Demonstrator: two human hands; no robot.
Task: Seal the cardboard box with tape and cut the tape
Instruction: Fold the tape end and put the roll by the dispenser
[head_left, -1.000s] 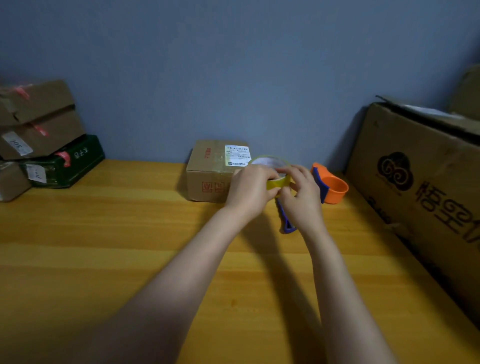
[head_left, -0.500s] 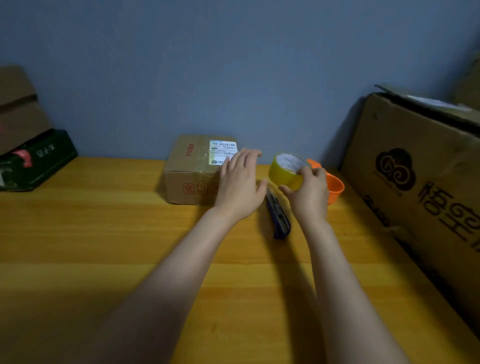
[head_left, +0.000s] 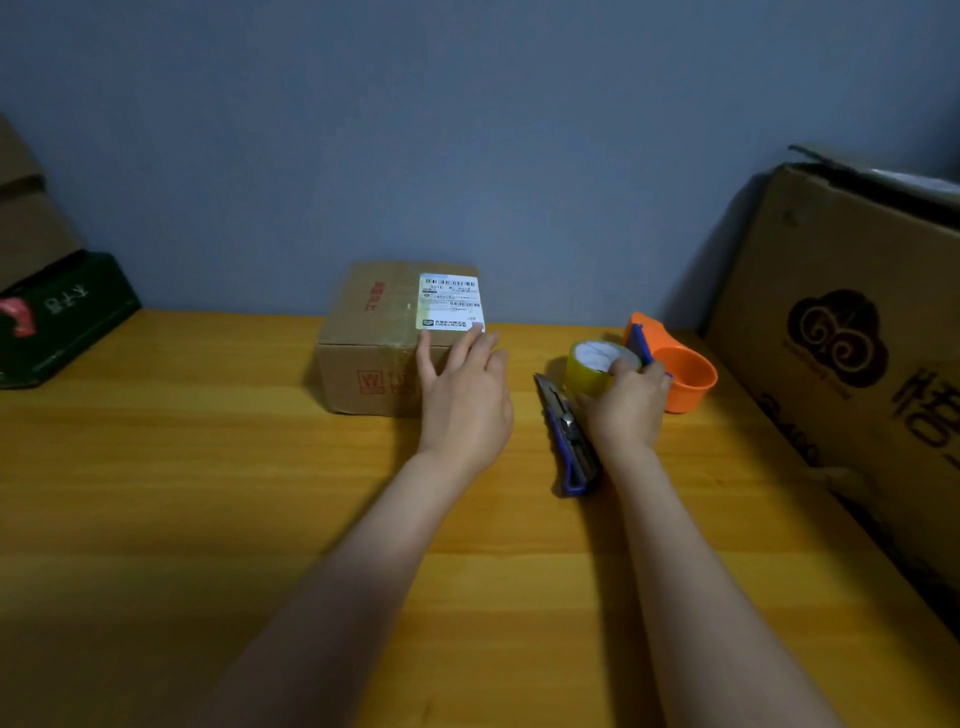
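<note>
Surface: wooden table (head_left: 208, 493) against a blue-grey wall (head_left: 467, 130), dim light.
Box: small cardboard box (head_left: 363, 358) at the back of the table near the wall, flaps down, white shipping label (head_left: 451, 301) on top at its right side. I see red print on its front face and top.
Left hand: left hand (head_left: 465, 400) — fingers spread and loose, holding nothing, fingertips at the box's near right corner just under the label. I can't tell if they press on it.
Right hand: right hand (head_left: 626, 405) — closed around the yellow tape roll (head_left: 597, 366), roll to the right of the box and apart from it.
Knife: blue utility knife (head_left: 569, 441) flat on the table between my two hands, touched by neither as far as I can see.
Dispenser: orange tape dispenser (head_left: 675, 371) just behind the right hand.
Right edge: large cardboard carton (head_left: 857, 338) with a dark printed logo.
Left edge: dark green box (head_left: 67, 317), more cardboard stacked above it.
</note>
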